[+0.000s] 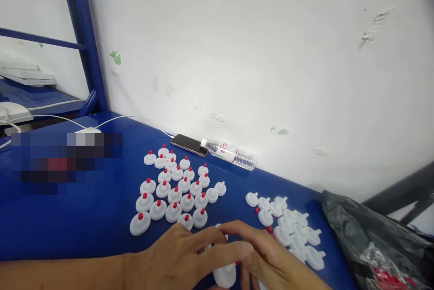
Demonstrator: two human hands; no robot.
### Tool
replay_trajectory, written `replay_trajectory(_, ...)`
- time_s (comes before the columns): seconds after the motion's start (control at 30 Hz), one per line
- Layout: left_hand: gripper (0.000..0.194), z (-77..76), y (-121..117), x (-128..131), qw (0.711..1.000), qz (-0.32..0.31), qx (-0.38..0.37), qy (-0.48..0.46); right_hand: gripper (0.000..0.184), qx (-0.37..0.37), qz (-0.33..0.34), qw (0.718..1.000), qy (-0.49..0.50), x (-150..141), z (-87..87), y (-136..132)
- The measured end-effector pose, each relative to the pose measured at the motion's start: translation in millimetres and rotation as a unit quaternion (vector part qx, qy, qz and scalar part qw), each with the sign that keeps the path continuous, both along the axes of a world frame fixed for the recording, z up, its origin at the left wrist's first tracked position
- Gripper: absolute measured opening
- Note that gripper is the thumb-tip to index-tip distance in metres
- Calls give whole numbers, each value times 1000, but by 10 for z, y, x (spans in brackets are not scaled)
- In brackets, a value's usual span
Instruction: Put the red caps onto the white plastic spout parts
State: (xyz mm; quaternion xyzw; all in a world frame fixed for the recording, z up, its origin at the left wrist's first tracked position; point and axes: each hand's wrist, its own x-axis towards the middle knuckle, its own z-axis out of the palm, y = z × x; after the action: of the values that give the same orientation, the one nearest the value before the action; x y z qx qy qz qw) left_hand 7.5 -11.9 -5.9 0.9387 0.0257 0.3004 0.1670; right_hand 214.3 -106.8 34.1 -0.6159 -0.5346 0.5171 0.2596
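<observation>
My left hand (pixel 190 254) reaches in from the left at the bottom of the head view, its fingers closed around a white round nozzle cap (pixel 225 277). My right hand (pixel 271 254) meets it from the right, fingers bent and touching the left fingertips. A bit of red tip (pixel 238 263) shows between the hands; the fingers partly hide it. Another white cap (pixel 222 230) is partly covered behind the fingers. Beyond my left hand, several white nozzle caps with red tips (pixel 174 195) stand on the blue table (pixel 84 226). Near my right hand lie several white caps without red tips (pixel 285 224).
Loose red tips (pixel 270 229) lie among the right-hand caps. A phone (pixel 189 144) on a white cable and a water bottle (pixel 230 153) lie along the wall. A dark plastic bag (pixel 366 231) with red pieces sits right. A blue metal frame (pixel 84 32) rises left.
</observation>
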Motion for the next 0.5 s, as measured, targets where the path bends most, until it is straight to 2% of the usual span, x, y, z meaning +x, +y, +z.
replay_trajectory(0.2,45,-15,3,-10,1000,7,15,-23,64,8,10,1000,8,-7,-8,28)
replay_trajectory(0.4,32,-37,-8,-15,999,22,13,-29,73,1,11,999,41,-5,-7,30)
replay_trajectory(0.5,35,-69,-17,-15,998,36,29,-40,76,-2,5,998,56,-1,18,28)
